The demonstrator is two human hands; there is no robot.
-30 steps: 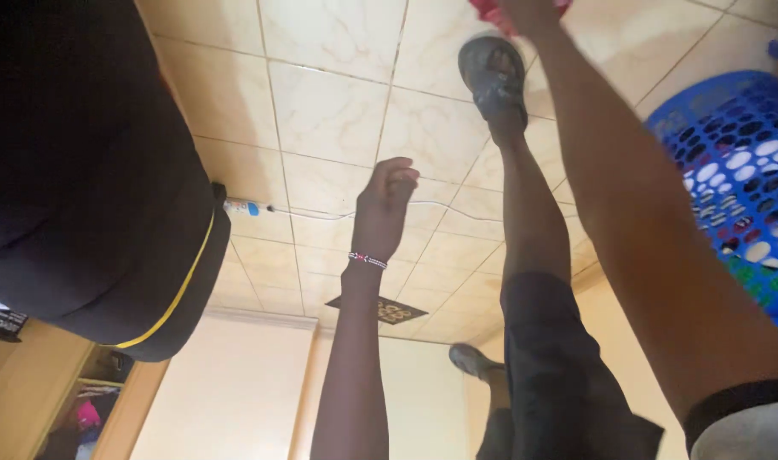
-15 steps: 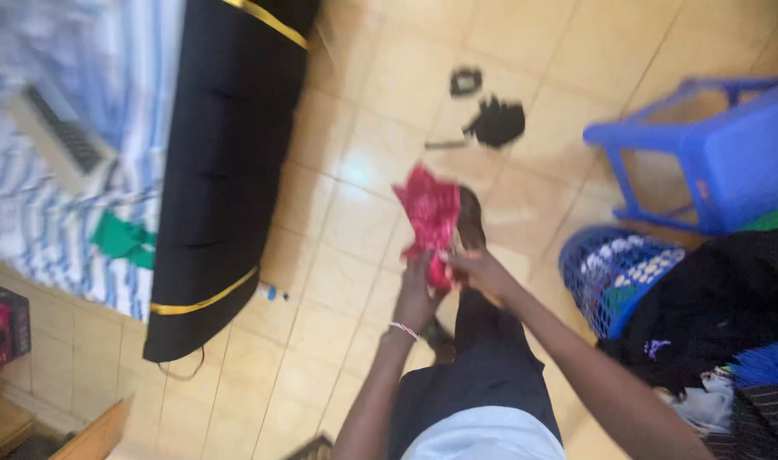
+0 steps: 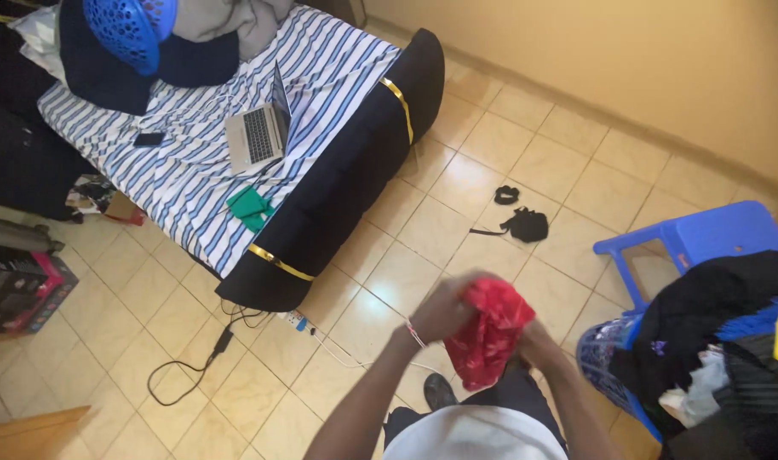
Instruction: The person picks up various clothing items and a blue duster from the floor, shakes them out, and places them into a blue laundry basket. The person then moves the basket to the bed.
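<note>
Both hands hold red cloth (image 3: 491, 332) above tiled floor (image 3: 457, 204), in front of black mattress (image 3: 346, 179). Left hand (image 3: 447, 307) closed on cloth top edge, beaded bracelet on wrist. Right hand (image 3: 538, 341) grips cloth right side, partly hidden. Blue basket (image 3: 606, 362) with dark clothes right of cloth. Open laptop (image 3: 257, 132) lies on mattress striped sheet.

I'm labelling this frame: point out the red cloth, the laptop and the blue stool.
red cloth (image 3: 491, 336), head view, middle of the bunched fabric.
laptop (image 3: 259, 136), head view, keyboard.
blue stool (image 3: 717, 234), head view, seat top.
</note>
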